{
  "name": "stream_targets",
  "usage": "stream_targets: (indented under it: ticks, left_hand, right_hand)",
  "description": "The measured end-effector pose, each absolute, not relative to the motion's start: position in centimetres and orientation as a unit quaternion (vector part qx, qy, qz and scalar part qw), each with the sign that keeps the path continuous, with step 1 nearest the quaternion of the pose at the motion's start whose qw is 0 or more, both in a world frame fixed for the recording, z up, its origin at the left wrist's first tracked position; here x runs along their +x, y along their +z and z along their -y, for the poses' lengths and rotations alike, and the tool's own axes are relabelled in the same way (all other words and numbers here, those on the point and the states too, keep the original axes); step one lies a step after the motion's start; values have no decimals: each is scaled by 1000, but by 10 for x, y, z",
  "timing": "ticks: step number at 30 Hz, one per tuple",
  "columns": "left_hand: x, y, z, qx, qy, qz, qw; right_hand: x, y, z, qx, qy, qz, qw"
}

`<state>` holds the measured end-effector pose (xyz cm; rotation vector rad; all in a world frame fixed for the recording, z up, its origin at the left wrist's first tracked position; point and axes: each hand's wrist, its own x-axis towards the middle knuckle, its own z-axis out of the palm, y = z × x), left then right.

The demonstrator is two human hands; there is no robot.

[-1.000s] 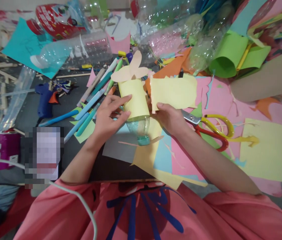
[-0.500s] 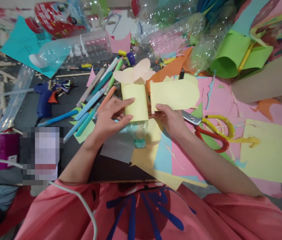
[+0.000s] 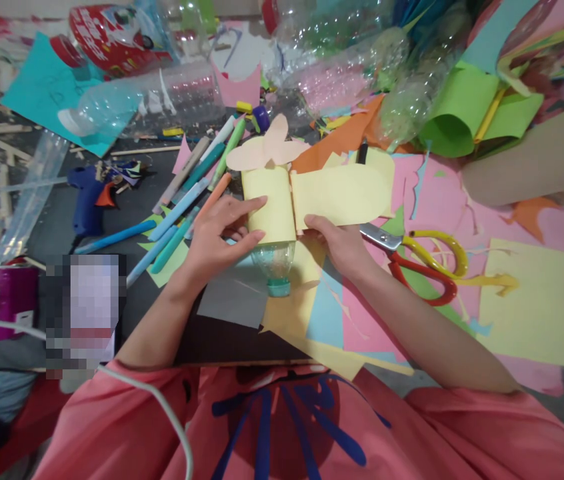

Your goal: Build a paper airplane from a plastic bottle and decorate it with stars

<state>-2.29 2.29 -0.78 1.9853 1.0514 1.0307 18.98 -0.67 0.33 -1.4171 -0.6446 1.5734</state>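
In the head view, a clear plastic bottle with a green cap points towards me, its body wrapped in yellow paper. At its far end stand pale pink paper petals. My left hand steadies the bottle, with index finger and thumb pressed on the yellow wrap and the other fingers curled beside it. My right hand pinches a yellow paper piece with a rounded right end, thumb on top. The straight left edge of this piece lies close beside the wrapped bottle; whether they touch I cannot tell.
Scissors with yellow and red handles lie right of my right hand. Several markers and a blue glue gun are on the left. Plastic bottles crowd the back. Paper scraps cover the right side, with a green paper roll behind.
My right hand has moved slightly left, bringing the yellow paper piece closer to the wrapped bottle. The pink petals have turned. My left hand has stayed almost in place.
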Motion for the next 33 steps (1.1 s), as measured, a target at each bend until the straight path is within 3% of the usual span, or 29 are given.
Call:
stream_targets:
  ticks: [33]
  left_hand:
    - [-23, -10, -23, 743, 400, -400, 359]
  right_hand:
    - [188, 6, 8, -602, 617, 258, 436]
